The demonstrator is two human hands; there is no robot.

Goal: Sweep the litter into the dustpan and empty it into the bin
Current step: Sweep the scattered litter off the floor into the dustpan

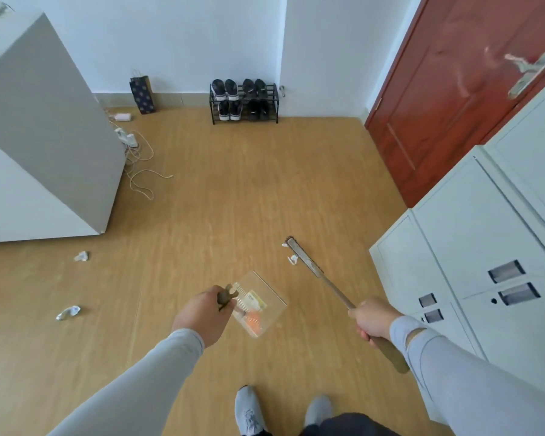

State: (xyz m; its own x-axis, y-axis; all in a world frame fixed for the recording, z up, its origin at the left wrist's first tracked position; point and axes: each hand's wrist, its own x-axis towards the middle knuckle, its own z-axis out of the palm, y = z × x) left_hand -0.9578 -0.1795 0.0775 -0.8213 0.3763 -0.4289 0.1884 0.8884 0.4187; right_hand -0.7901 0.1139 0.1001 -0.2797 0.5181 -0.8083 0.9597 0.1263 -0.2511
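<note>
My left hand (202, 313) grips the dark handle of a clear plastic dustpan (265, 297), held just above the wooden floor; orange and yellow scraps lie inside it. My right hand (370, 319) holds the broom (321, 278) by its long handle, with the narrow brush head down on the floor ahead of the pan. Two small white paper scraps (292, 259) lie against the brush head. A crumpled white paper (82, 256) and a shiny wrapper (68, 313) lie on the floor to the left. No bin is in view.
A grey cabinet (44, 136) stands at the left with loose white cables (139, 171) beside it. Grey lockers (485, 247) line the right, next to a red door (453, 89). A shoe rack (244, 102) and a dark paper bag (142, 94) stand against the far wall.
</note>
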